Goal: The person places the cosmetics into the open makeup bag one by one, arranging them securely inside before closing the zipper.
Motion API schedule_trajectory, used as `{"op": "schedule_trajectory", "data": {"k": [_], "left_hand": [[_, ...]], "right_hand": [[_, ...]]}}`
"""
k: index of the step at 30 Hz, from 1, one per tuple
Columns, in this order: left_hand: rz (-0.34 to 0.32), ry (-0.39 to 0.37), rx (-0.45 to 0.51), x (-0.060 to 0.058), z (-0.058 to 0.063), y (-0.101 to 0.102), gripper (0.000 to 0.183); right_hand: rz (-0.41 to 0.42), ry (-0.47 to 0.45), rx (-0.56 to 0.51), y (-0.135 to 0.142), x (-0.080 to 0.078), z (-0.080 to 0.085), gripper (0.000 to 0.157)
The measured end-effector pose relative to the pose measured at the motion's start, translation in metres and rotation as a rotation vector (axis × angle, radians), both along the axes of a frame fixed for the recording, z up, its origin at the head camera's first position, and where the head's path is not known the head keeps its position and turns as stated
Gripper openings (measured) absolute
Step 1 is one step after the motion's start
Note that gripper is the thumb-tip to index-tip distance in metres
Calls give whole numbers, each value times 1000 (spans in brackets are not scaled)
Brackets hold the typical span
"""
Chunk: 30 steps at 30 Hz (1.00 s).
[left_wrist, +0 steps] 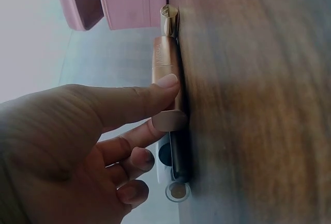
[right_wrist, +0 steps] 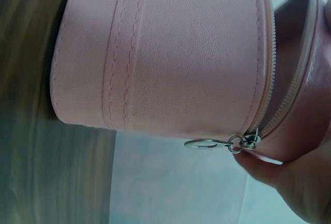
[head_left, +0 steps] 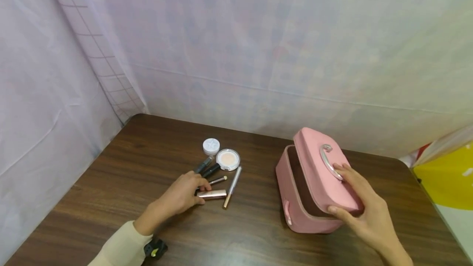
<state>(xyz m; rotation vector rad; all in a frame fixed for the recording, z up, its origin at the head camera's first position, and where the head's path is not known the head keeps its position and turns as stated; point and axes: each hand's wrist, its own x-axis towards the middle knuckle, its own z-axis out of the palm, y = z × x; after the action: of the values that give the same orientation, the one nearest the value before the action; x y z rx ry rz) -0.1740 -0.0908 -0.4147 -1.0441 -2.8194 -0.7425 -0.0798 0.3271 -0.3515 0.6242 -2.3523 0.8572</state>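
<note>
My left hand (head_left: 180, 195) pinches a rose-gold lipstick tube (head_left: 214, 194) between thumb and index finger, low over the table. The left wrist view shows the thumb on the side of the tube, with the other fingers curled behind. On the right stands a pink makeup case (head_left: 314, 225), its lid (head_left: 314, 163) partly raised and tilted. My right hand (head_left: 373, 212) holds this lid, thumb at the near edge and fingers on top by the silver handle (head_left: 327, 161). The right wrist view shows the parted zipper and a metal zipper pull (right_wrist: 207, 144) at the corner.
Beside the left hand lie a makeup brush (head_left: 219, 180), black tubes (head_left: 211, 170) and a slim pencil-like stick (head_left: 233, 188). A round compact (head_left: 228, 159) and a white round jar (head_left: 211, 146) sit behind them. A curtain (head_left: 236, 52) hangs along the table's back.
</note>
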Motion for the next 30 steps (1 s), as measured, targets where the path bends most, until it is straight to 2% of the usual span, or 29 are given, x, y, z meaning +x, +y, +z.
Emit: {"op": "schedule_trajectory", "data": {"k": [6,10,14,18,26,30], "left_hand": [[1,15,-3,0,1,-1,29],[-2,19,-5,-2,1,-2,29],[-18,21,-4,-3,-2,-2,30],[-36,10,10,-4,-5,-2,30],[-56,-24,63,-6,-9,-3,27],[-69,-40,99,-7,-12,-4,24]], "right_hand": [[-13,-3,-105,-7,4,0,80],[-71,-78,-206,-6,8,-1,75],[-77,-168,-440,-2,14,-5,64],[58,-127,-673,3,14,-14,56],[397,29,-927,6,10,-30,58],[457,47,-991,6,9,-30,59]]}}
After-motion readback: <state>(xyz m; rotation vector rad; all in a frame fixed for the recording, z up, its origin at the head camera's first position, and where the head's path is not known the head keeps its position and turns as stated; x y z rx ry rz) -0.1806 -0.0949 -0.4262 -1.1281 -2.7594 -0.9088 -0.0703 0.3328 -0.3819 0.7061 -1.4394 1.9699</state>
